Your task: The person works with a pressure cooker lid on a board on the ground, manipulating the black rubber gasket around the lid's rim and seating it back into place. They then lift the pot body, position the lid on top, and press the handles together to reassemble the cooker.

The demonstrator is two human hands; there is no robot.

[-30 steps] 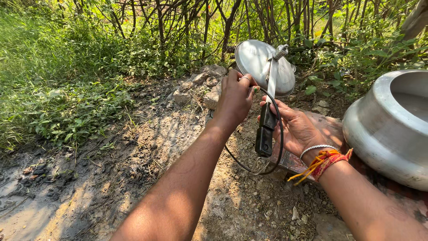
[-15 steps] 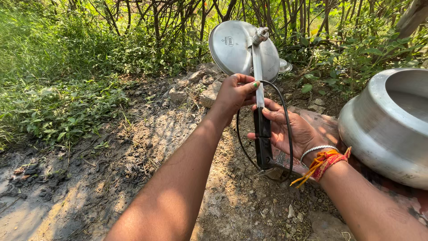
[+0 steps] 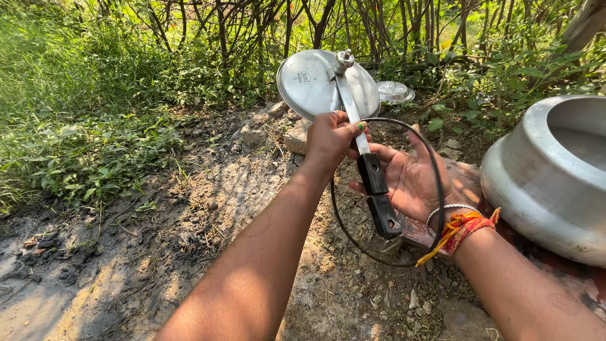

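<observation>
I hold a round metal pressure-cooker lid [image 3: 309,82] out in front of me by its long bar. My left hand [image 3: 329,137] is closed on the metal bar just below the lid. The bar's black handle [image 3: 377,192] lies across the palm of my right hand [image 3: 413,183], which is turned up beneath it with fingers spread. A thin black rubber ring [image 3: 435,183] loops loosely around the handle and my right hand. A silver bangle and an orange-red thread [image 3: 461,226] are on my right wrist.
A large aluminium cooker pot [image 3: 549,183] stands at the right on a patterned surface. A small metal dish [image 3: 394,92] lies behind the lid among stones [image 3: 295,137]. Bare dirt lies below, grass at the left, and thin bushes across the back.
The lid has shifted left and its handle now slants down to the right. The black ring has spread into a wider loop. My right fingers have flattened out under the handle.
</observation>
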